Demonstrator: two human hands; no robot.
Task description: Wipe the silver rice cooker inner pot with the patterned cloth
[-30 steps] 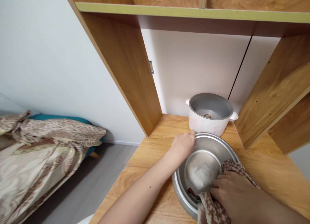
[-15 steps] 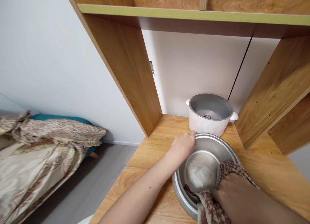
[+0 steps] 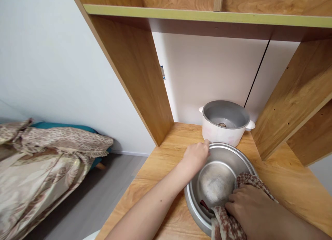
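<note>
A round metal basin (image 3: 216, 183) rests on the wooden tabletop (image 3: 166, 157). My left hand (image 3: 196, 155) is closed on its upper left rim, the thumb side near the white pot. My right hand (image 3: 245, 205) is closed on a brown and cream patterned cloth (image 3: 227, 222) and presses it against the basin's lower right inside. Part of the cloth hangs over the near rim, and a dark red tab on it lies inside the basin. Just behind the basin stands a white pot (image 3: 220, 132) with a grey inside and two side handles.
Wooden uprights (image 3: 137, 73) flank the tabletop at left and right, and a shelf with a yellow-green edge (image 3: 207, 15) runs above. At the far left is a bed with patterned bedding (image 3: 52, 170).
My right hand and the cloth have shifted slightly within the basin, and its fingers now show more. The dark red tab has moved a little to the right. My left hand has stayed still.
</note>
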